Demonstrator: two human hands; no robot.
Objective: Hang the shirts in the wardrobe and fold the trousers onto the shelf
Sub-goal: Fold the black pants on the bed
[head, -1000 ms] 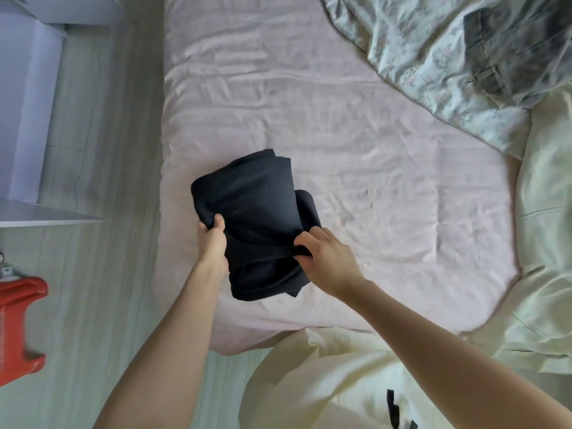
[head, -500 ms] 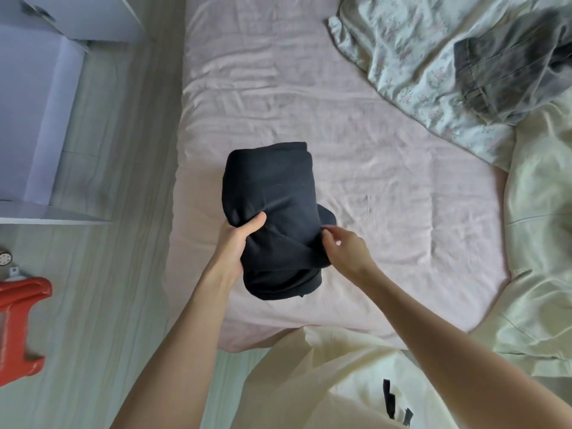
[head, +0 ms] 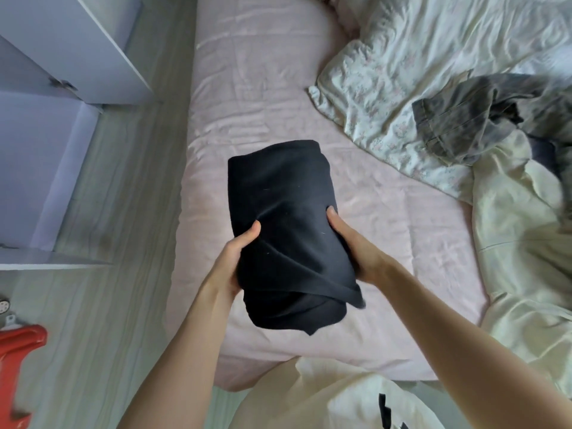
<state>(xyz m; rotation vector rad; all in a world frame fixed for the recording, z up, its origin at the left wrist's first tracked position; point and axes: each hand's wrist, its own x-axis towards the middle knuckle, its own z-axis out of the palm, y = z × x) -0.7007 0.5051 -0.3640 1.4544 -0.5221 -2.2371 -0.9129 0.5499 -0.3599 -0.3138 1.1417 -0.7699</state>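
A folded bundle of black trousers (head: 284, 218) is held up above the pink bed sheet (head: 253, 88). My left hand (head: 230, 261) grips its left side, thumb on top and fingers underneath. My right hand (head: 356, 246) grips the right side the same way. A loose corner of the black fabric hangs down at the bundle's near end. Grey trousers (head: 470, 119) lie crumpled at the right of the bed, on a floral quilt (head: 402, 72). A pale cream garment (head: 520, 249) is spread beside them.
A white wardrobe (head: 40, 150) with an open door stands at the left, across a strip of wooden floor (head: 117, 274). A red plastic stool (head: 15, 366) sits on the floor at the lower left. My cream shirt fills the bottom middle.
The black bundle has been lifted off the sheet and turned lengthwise. My right hand shifted from pinching the edge to gripping the bundle's right side. The view has moved closer.
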